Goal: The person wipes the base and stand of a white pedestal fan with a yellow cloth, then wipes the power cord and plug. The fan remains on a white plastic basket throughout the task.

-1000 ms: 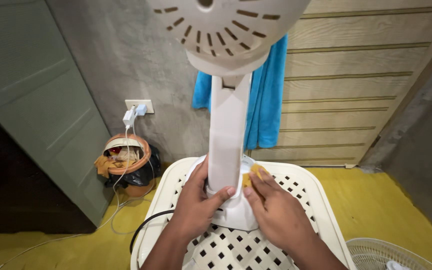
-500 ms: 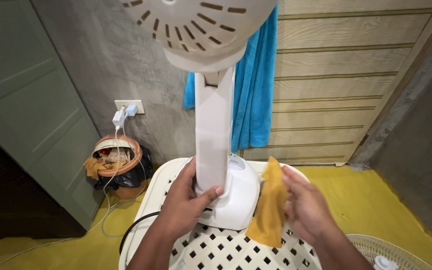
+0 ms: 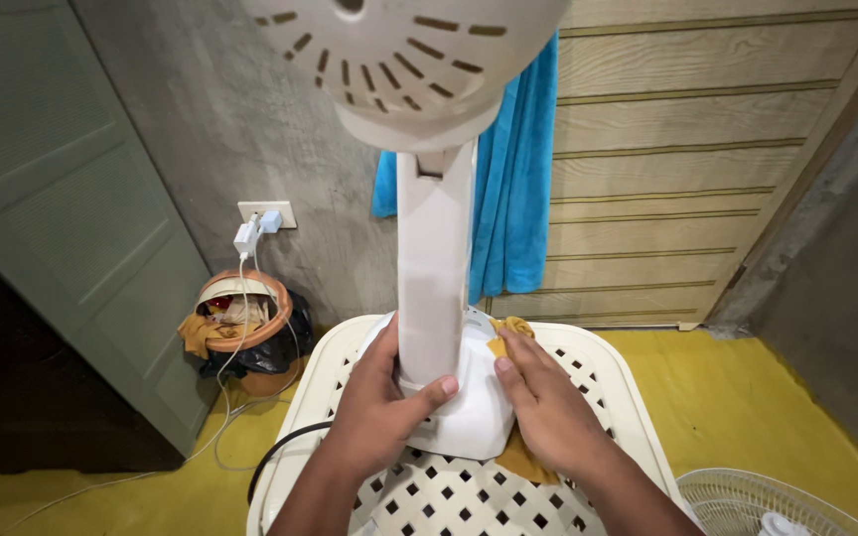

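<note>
Atop a white lattice-topped plastic stand (image 3: 588,372) sits a white fan base (image 3: 469,407), with the fan's column (image 3: 434,278) rising straight up toward 12 o'clock to the vented motor housing (image 3: 409,60). The left hand (image 3: 379,412) wraps around the foot of the column from the 9 o'clock side, fingers curled behind it and thumb lying across its front, closed firmly on it. The right hand (image 3: 548,412) lies flat and mostly open on the base's 3 o'clock flank, fingers extended and pressing a mustard-yellow cloth (image 3: 520,459) against the plastic; the cloth sits beneath the palm, one bunched end showing past the fingertips at 12 o'clock and a loose corner hanging out under the heel of the hand at 6 o'clock. A black cord (image 3: 285,457) curves off the stand at 8 o'clock. Farther toward 10 o'clock stands a terracotta-coloured bin (image 3: 250,342) lined with a black bag, below a wall socket (image 3: 268,215) holding white plugs. A blue towel (image 3: 518,189) hangs behind the column, and a fan grille (image 3: 777,501) lies on the yellow floor (image 3: 747,397) at 4 o'clock.
</note>
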